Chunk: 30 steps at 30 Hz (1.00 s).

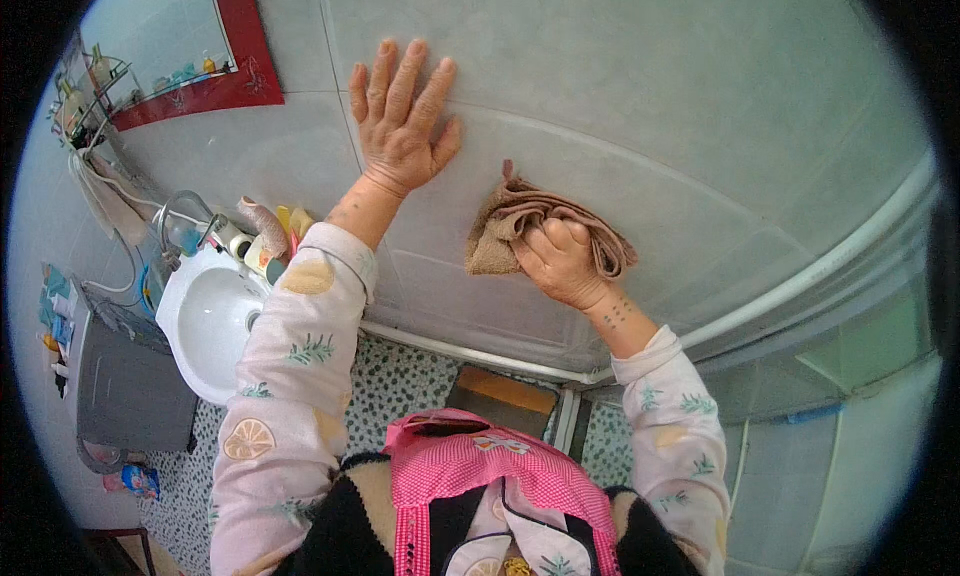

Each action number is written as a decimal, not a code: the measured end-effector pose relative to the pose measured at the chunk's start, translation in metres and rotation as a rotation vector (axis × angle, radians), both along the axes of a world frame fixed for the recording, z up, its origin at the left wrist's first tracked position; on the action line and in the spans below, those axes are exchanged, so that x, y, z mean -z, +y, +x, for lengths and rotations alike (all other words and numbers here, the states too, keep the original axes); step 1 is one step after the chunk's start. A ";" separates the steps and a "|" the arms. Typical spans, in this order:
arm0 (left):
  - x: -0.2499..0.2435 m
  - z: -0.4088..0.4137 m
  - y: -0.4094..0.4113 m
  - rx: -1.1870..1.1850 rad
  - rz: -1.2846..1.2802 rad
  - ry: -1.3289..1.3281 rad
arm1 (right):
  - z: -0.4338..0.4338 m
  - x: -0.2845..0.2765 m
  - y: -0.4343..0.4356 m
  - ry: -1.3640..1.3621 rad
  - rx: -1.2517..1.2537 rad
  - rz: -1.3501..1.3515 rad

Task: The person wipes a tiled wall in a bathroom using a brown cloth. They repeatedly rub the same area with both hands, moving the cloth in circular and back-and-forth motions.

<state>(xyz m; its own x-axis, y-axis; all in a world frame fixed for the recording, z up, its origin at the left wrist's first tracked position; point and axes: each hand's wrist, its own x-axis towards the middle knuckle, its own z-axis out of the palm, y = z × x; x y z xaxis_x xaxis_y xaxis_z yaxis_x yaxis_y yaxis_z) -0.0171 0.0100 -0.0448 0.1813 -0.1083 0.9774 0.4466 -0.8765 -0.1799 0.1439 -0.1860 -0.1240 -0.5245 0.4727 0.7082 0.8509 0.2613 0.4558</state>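
My left hand (401, 125) rests flat against the grey wall tiles (570, 58), its fingers spread and pointing up. To the right and lower, my right hand (559, 261) grips a folded brown terry towel (491, 242) and presses it on the tiles. A small hanging loop (508, 168) sticks up from the towel's upper corner. The fingertips of my right hand are hidden in the cloth folds.
A red-framed mirror (259, 58) hangs at upper left, above a white washbasin (214, 328) crowded with bottles. Beside the basin stands a grey washing machine (131, 381). A white pipe (810, 268) runs along the wall at right. Below is a pebble-patterned floor (397, 369) with a mat (502, 403).
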 end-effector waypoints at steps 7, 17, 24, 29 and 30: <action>-0.001 -0.001 0.002 -0.025 0.040 0.020 | 0.061 0.030 -0.069 -0.064 0.092 -0.179; -0.001 -0.002 0.001 -0.034 0.044 0.017 | 0.110 0.079 -0.147 -0.130 0.350 -0.227; -0.001 0.002 -0.001 -0.017 0.058 0.014 | -0.004 0.102 0.003 0.010 0.095 -0.255; -0.003 0.003 -0.001 0.018 0.022 -0.007 | -0.089 0.138 0.112 0.305 -0.127 -0.448; -0.003 -0.001 0.001 0.022 0.052 0.011 | -0.101 0.139 0.123 0.414 -0.162 -0.546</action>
<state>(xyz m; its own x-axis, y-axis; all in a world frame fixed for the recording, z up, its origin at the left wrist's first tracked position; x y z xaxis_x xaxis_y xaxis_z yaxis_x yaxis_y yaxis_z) -0.0180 0.0108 -0.0414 0.1894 -0.1627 0.9683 0.4250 -0.8754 -0.2302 0.0428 -0.0630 -0.2632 -0.3568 0.7561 0.5486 0.8573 0.4983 -0.1293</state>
